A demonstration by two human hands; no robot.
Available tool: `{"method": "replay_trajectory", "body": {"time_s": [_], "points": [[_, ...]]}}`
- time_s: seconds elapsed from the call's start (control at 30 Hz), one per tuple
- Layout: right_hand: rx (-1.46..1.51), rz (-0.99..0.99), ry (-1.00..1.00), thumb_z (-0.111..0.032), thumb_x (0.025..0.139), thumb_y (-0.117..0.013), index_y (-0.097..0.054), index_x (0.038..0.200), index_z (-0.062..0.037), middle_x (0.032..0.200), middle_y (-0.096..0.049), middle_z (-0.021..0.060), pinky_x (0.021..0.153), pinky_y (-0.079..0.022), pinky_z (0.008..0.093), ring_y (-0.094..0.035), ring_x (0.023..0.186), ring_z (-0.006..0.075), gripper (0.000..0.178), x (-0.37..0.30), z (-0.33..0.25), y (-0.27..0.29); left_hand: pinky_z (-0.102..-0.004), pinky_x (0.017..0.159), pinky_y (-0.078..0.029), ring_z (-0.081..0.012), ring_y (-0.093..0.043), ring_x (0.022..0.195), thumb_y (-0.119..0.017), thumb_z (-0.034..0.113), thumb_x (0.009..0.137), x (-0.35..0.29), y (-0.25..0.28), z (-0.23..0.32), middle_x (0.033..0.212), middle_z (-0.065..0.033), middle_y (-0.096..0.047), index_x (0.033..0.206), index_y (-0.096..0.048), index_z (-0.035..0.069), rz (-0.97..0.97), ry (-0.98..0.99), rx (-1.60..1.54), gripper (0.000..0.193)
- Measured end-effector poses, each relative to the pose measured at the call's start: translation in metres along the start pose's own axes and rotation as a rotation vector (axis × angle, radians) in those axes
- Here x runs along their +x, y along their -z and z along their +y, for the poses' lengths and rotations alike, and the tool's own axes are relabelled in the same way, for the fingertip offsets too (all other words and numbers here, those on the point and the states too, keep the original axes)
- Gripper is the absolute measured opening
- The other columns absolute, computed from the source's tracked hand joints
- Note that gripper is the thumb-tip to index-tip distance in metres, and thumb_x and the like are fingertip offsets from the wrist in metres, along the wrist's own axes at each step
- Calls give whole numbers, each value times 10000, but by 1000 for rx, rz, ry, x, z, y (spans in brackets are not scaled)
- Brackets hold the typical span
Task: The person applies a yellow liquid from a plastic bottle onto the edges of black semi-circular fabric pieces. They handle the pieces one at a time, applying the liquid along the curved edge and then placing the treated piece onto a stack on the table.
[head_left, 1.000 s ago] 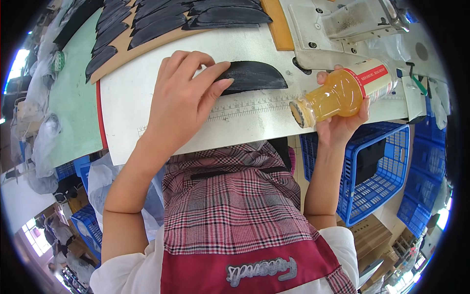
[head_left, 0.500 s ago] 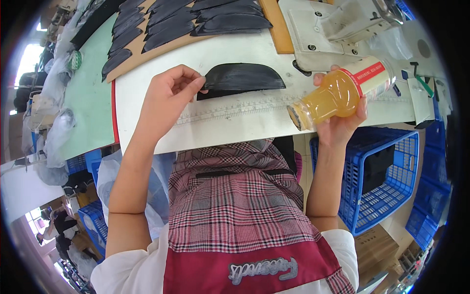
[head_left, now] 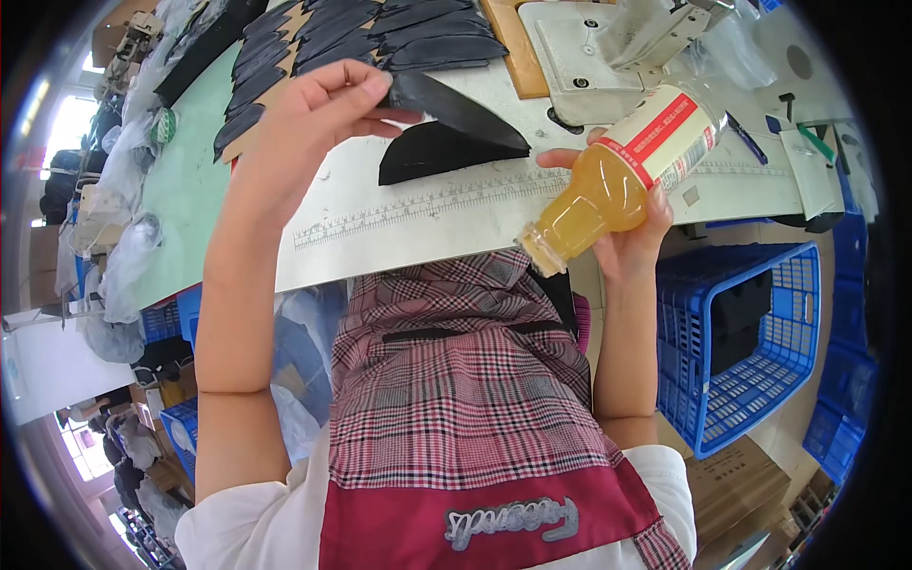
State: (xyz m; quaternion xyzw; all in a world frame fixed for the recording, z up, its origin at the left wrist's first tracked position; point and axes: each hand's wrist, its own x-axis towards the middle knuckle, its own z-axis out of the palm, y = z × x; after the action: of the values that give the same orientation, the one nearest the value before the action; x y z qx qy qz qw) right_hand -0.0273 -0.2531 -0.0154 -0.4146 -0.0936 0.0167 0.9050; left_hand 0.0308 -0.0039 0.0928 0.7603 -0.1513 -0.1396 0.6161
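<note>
My left hand pinches the left corner of a black half-moon piece between thumb and fingers. That corner is raised and bent up, while the piece's right end still meets a second black half-moon piece lying flat on the white table. My right hand is wrapped round a clear bottle of amber-yellow liquid with a cream and red label. The bottle is tilted, its neck pointing down and left past the table's front edge. What closes its mouth cannot be made out.
Several overlapping rows of black half-moon pieces lie on a brown board at the back. A ruler scale runs along the table. A sewing machine stands at back right, near a pen. Below right is a blue crate.
My left hand has moved up and left, peeling the upper black piece's left corner away from the lower one. The bottle in my right hand has shifted left and slightly down, tilting more steeply.
</note>
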Motion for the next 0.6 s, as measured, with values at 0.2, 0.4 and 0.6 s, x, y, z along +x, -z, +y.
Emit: {"method": "replay_trajectory", "body": {"time_s": [0.2, 0.4, 0.6], "points": [[74, -42, -4, -559, 670, -595, -487, 1158, -74, 1069, -522, 300, 641, -505, 239, -585, 882, 202, 696, 6, 1, -8, -286, 820, -483, -225, -607, 927, -477, 200, 901, 9, 53, 22, 975, -147, -609, 987, -523, 4, 27, 39, -119, 219], [73, -41, 79, -514, 708, -610, -409, 1201, -11, 1072, -465, 87, 642, -558, 327, -534, 951, 376, 732, 26, -2, -6, -329, 882, -459, -265, -587, 967, -434, 190, 903, 16, 121, 32, 1029, -187, -591, 993, -542, -31, 80, 16, -61, 262], [68, 95, 44, -507, 697, -614, -417, 1195, -31, 1083, -473, 72, 649, -530, 323, -539, 924, 345, 717, 21, -4, -5, -367, 946, -413, -302, -546, 1027, -443, 177, 890, 77, 153, 15, 1062, -209, -567, 1048, -525, -73, 44, -86, -210, 307]]}}
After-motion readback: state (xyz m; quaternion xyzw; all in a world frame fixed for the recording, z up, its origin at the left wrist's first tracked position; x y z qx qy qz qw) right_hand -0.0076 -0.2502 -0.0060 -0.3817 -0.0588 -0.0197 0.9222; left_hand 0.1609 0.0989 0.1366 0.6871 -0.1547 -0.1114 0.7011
